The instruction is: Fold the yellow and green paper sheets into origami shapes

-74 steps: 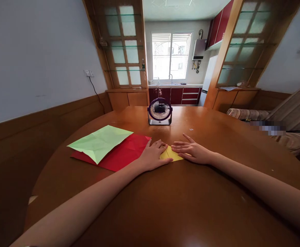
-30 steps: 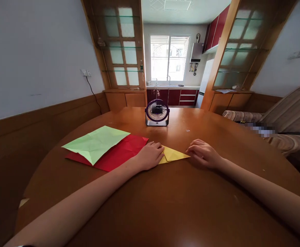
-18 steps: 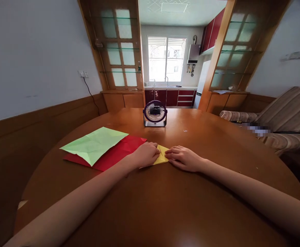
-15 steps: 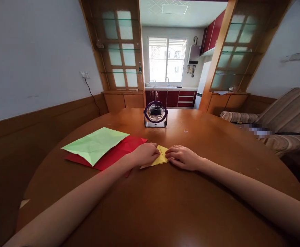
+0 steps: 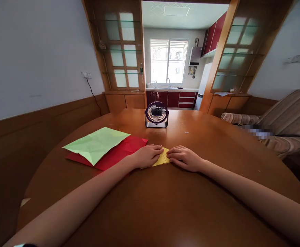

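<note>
Yellow paper point(image 5: 161, 159), already folded small, lay flat on the round wooden table point(image 5: 165, 206), with the red sheet point(image 5: 119, 152) and green sheet point(image 5: 95, 144) overlapping at its nine o'clock and the little desk fan point(image 5: 156, 115) standing at twelve. Left hand point(image 5: 146, 156) and right hand point(image 5: 184, 158) rested on it from either side, fingers loosely curled and pressing down, pinching nothing. It looked like a crease being flattened, and the next move would seem to call for firm strokes along the fold.

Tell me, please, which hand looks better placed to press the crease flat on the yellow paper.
Probably the right hand: its fingers lie flat on the yellow paper, pointing at the fold. The left hand covers the paper's other end beside the red sheet, so it seems better suited to pinning.
</note>
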Available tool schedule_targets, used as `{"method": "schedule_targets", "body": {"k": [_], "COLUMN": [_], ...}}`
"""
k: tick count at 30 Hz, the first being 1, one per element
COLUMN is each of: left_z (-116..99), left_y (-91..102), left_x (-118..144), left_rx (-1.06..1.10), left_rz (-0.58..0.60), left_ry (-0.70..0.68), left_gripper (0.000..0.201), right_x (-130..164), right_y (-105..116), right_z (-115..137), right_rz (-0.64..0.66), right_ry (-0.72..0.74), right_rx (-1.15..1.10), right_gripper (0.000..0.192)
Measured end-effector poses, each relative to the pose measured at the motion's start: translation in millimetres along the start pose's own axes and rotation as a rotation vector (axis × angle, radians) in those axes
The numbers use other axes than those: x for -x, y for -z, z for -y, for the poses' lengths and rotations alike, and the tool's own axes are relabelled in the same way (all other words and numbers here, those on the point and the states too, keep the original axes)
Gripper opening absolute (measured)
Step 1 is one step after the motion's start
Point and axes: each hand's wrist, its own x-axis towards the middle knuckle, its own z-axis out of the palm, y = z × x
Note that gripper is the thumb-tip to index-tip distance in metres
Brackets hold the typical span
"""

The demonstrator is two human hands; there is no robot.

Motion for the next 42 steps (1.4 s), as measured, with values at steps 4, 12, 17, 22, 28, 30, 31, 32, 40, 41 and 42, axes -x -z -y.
{"method": "schedule_targets", "body": {"k": [4,12,17,22,28,30,31,32,40,41,42], "left_z": [-2.3,-9.7,-16.6,-16.1,-5.8,-4.5,-4.4,-4.6,-9.3,-10.0,-10.8], "left_y": [5.3,16.5,22.4,19.3,4.3,1.4,0.6,0.0,-4.8,-5.3,-5.6], "left_x": [-0.1,3.0,15.9,20.4,17.8,17.7,17.7,17.6,14.6,14.5,14.5], "left_rx": [-0.014,-0.094,-0.078,-0.037,-0.079,-0.113,-0.125,-0.136,-0.311,-0.305,-0.290], "left_rz": [-0.001,0.006,0.044,0.022,-0.081,-0.111,-0.123,-0.135,-0.160,-0.164,-0.174], "left_ry": [-0.040,-0.089,-0.132,-0.126,-0.235,-0.276,-0.290,-0.300,-0.349,-0.339,-0.324], "left_gripper": [0.040,0.032,0.028,0.029,0.042,0.044,0.044,0.044,0.040,0.040,0.040], "right_x": [1.4,3.5,3.5,6.0,9.9,9.8,9.6,9.3,7.4,7.4,7.2], "right_y": [-1.1,-4.4,-6.0,-3.8,0.2,0.9,1.3,1.7,3.0,2.7,2.5], "right_z": [0.3,0.1,-2.2,-3.2,-1.4,-0.1,0.6,1.4,5.4,5.1,4.5], "right_rz": [-0.018,-0.088,-0.097,-0.146,-0.060,-0.007,0.012,0.026,0.063,0.070,0.077], "right_ry": [-0.017,-0.090,-0.145,-0.080,0.059,0.040,0.026,0.014,-0.070,-0.085,-0.101], "right_rx": [0.025,0.048,0.036,-0.030,-0.178,-0.187,-0.184,-0.180,-0.131,-0.139,-0.153], "right_gripper": [0.028,0.023,0.024,0.024,0.027,0.028,0.028,0.029,0.030,0.030,0.030]}}
